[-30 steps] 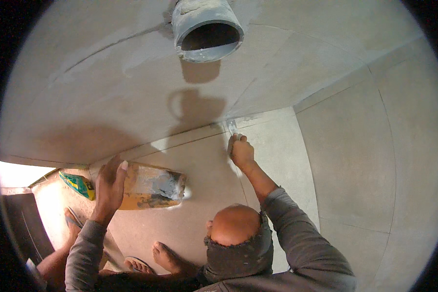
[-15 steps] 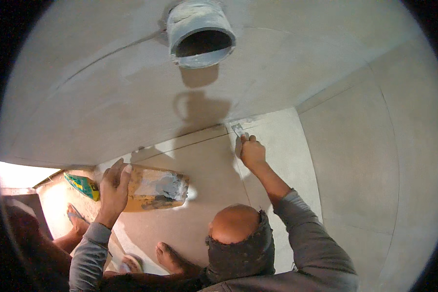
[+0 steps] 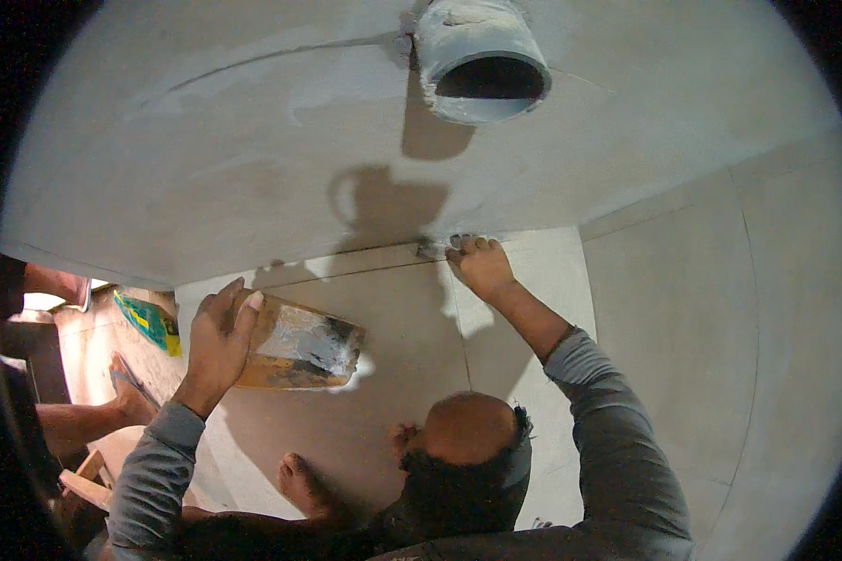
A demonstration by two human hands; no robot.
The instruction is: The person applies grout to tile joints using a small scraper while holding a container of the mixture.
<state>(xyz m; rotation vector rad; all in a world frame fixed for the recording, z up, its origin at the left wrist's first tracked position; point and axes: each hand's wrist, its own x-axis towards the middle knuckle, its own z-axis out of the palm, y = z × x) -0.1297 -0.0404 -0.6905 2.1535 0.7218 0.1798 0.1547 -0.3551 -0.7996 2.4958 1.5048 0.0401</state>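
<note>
My left hand [image 3: 213, 341] grips a yellowish wooden board [image 3: 281, 374], held above the tiled floor, with grey-white paste [image 3: 313, 344] smeared on its right half. My right hand [image 3: 482, 266] is closed on a small putty knife [image 3: 430, 250], its blade at the joint where the grey wall [image 3: 253, 187] meets the floor [image 3: 402, 318], near a thin tile seam. My bent knee [image 3: 468, 425] with dark fabric round it and my bare foot [image 3: 304, 481] are below, between my arms.
A pale round pipe [image 3: 477, 84] juts from the wall overhead. A tiled wall [image 3: 674, 327] stands at right. At left lie a green-yellow bag [image 3: 145, 323] and a wooden piece [image 3: 89, 486]; another person's sandalled foot [image 3: 133, 402] and a second leg [image 3: 56, 280] are beside a dark ledge [image 3: 33, 365].
The view has shifted slightly. My right hand has moved up and turned, laying the knife more sideways along the joint. The board is slightly higher. Another person's leg has appeared at far left.
</note>
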